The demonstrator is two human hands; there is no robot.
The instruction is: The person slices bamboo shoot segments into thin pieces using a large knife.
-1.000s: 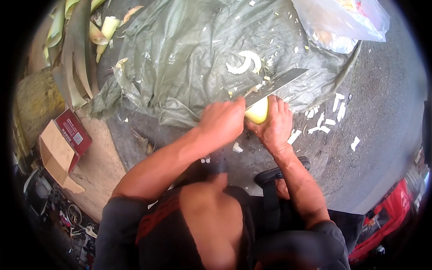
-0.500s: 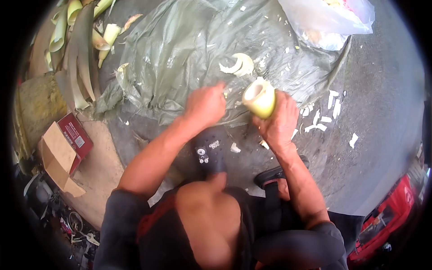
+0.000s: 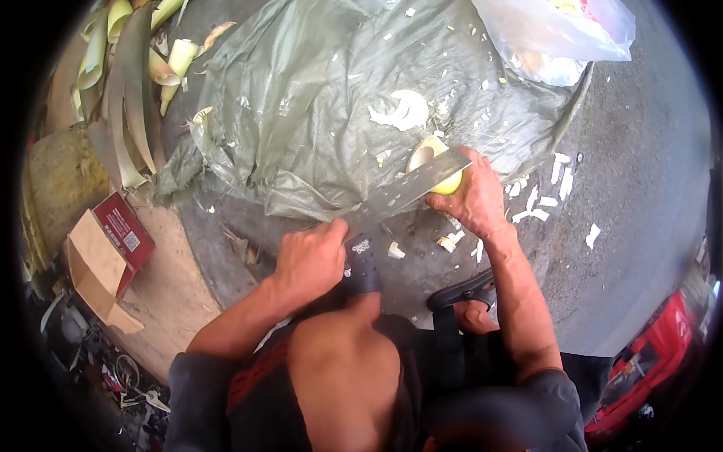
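Observation:
My left hand point(image 3: 312, 258) is closed round the handle end of a knife point(image 3: 403, 194) with a long, broad, flat blade. The blade slants up to the right and crosses in front of a pale yellow-green bamboo shoot point(image 3: 450, 184), hiding part of it. My right hand point(image 3: 478, 197) grips this shoot from its right side. A hollow shows in the shoot's pale cut end. Whether the blade touches it, I cannot tell. Just beyond lies a curved pale peeling point(image 3: 408, 110) on the grey-green plastic sheet point(image 3: 286, 98).
Long husks point(image 3: 135, 90) lie at the upper left. Below them stands an open cardboard box point(image 3: 98, 252). White scraps point(image 3: 536, 207) are strewn on the ground at right. A filled plastic bag point(image 3: 550, 45) sits at the top right. My feet in dark clogs point(image 3: 463, 292) are close below the hands.
My left hand has drawn back down and to the left, and the knife blade now lies plainly across the shoot. The right hand, holding the shoot, has shifted only slightly.

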